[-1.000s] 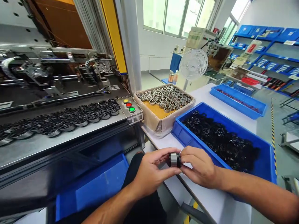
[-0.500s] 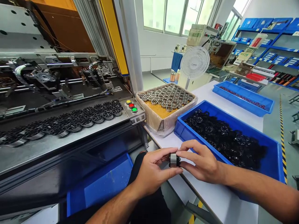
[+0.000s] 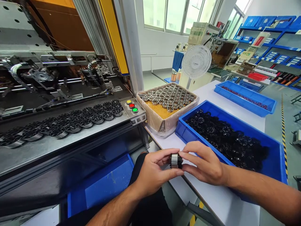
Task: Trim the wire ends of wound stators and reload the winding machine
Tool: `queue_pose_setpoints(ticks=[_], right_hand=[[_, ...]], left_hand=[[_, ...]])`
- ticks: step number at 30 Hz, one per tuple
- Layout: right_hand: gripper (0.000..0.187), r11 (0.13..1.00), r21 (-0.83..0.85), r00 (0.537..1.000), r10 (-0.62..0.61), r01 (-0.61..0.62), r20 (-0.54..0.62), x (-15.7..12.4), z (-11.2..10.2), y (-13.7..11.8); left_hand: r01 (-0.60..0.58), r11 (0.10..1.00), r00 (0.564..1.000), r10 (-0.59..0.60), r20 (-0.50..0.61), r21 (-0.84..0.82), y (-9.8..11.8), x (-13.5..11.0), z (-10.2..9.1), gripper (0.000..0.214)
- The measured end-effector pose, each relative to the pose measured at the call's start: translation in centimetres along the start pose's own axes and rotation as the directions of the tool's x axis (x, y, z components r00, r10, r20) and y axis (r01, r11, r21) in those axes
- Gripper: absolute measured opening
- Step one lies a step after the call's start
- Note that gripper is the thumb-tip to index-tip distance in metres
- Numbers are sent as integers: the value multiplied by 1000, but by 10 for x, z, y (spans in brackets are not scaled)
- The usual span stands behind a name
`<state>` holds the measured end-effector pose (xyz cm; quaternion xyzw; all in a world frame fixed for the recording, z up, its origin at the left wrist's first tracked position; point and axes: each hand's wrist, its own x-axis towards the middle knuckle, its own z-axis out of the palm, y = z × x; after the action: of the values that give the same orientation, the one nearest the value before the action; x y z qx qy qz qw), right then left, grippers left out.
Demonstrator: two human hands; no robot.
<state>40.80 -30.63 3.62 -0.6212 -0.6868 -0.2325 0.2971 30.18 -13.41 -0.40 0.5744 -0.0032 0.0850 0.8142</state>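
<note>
Between my two hands is a motor stator core (image 3: 174, 161), a short steel ring with black plastic end pieces on its sides. My left hand (image 3: 154, 171) is closed on it, thumb below and fingers above. My right hand (image 3: 204, 163) pinches the black plastic end piece (image 3: 180, 161) on the core's right side. The fingers partly hide that piece. Both hands are above the near edge of the white table, in front of a blue bin (image 3: 229, 157) of black plastic end pieces (image 3: 221, 135).
A plastic-lined box (image 3: 162, 123) of bare steel cores (image 3: 174, 96) stands behind the bin. To the left, rows of black-capped cores (image 3: 72, 125) line the machine's ledge beside a button panel (image 3: 137, 114). A long blue tray (image 3: 246, 105), a white fan (image 3: 196, 61) and a lower blue bin (image 3: 108, 185) are around.
My right hand has shifted very slightly to the right along the core's side. The left hand keeps its hold, and the view has moved a little.
</note>
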Motion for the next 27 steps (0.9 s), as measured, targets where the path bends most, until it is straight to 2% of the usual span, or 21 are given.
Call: queue_pose_setpoints(ticks=[5,8,16,22,27], right_hand=[[38,999,-35,1000,-1,1,-10,-3,2,2],[34,1000,-6,1000,7,-7,-4,-3,2,2],[37,999,-36,999,-34,34,10,-2,-1,2],[27,992,-79,995,-96,96,-3,0,-2,2],[28,975,-159,987,-161,158,-6,-2,0,2]], left_hand=[[47,998,999,-47,23,-32,2,1,1,51],[40,999,999,-39,23,-36,3,1,1,51],[53,997,998,-55,32,47,6,-1,-2,55],[103,994,991,-105,83,18,8,-1,2,54],[105,994,990,-106,88,21,6,0,3,52]])
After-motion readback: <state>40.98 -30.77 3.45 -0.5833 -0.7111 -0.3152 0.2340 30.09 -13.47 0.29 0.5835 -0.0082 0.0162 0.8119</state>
